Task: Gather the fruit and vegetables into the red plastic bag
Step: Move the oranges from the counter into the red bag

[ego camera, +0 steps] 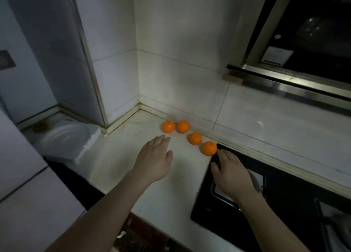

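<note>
- A home kitchen, dimly lit.
- A pale stone countertop (152, 185) runs into a corner at the middle of the frame, backed by white wall tiles (180, 76).
- A black glass cooktop (284, 204) is set into the counter at lower right.
- A steel-edged range hood (303, 61) with dark glass hangs at upper right.
- Four oranges (195, 138) lie near the wall at centre.
- A white lidded container (64, 139) sits in a lower recess at left.

Bare countertop (117, 156) before four oranges (195, 138); wall (190, 92) close behind.
</note>
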Action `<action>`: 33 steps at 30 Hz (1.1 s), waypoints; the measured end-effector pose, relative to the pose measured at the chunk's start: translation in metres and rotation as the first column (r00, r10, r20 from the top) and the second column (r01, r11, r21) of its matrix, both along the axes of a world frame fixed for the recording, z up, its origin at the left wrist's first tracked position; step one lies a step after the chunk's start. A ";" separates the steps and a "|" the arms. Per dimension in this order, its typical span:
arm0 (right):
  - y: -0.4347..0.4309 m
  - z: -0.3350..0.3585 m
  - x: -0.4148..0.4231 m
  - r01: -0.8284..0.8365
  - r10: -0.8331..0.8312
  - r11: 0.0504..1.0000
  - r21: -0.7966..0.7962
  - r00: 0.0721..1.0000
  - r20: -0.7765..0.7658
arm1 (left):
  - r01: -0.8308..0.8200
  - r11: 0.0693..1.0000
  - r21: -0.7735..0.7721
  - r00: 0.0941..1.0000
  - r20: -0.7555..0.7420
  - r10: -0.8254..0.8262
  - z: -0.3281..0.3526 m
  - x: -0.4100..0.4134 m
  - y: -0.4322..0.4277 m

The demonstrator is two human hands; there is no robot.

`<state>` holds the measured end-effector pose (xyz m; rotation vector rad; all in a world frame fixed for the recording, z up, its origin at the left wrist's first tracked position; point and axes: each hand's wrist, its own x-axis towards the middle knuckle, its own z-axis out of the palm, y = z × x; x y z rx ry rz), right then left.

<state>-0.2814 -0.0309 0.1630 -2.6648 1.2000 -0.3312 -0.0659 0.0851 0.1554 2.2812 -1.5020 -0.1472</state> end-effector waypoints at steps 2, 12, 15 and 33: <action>-0.023 -0.012 0.016 0.000 0.000 1.000 0.013 1.000 0.001 | 0.009 1.000 0.018 1.000 -0.010 -0.009 -0.010 0.011 -0.022; -0.140 -0.057 0.081 0.048 -0.032 0.990 0.136 0.992 -0.118 | 0.084 0.991 0.106 0.995 -0.057 -0.079 -0.063 0.069 -0.149; -0.171 -0.074 0.091 0.072 -0.049 0.986 0.150 0.987 -0.156 | 0.127 0.983 0.129 0.990 -0.076 -0.118 -0.082 0.075 -0.186; -0.259 -0.161 0.115 0.180 -0.058 0.923 0.340 0.939 -0.338 | 0.278 0.930 0.241 0.946 -0.236 -0.222 -0.182 0.084 -0.328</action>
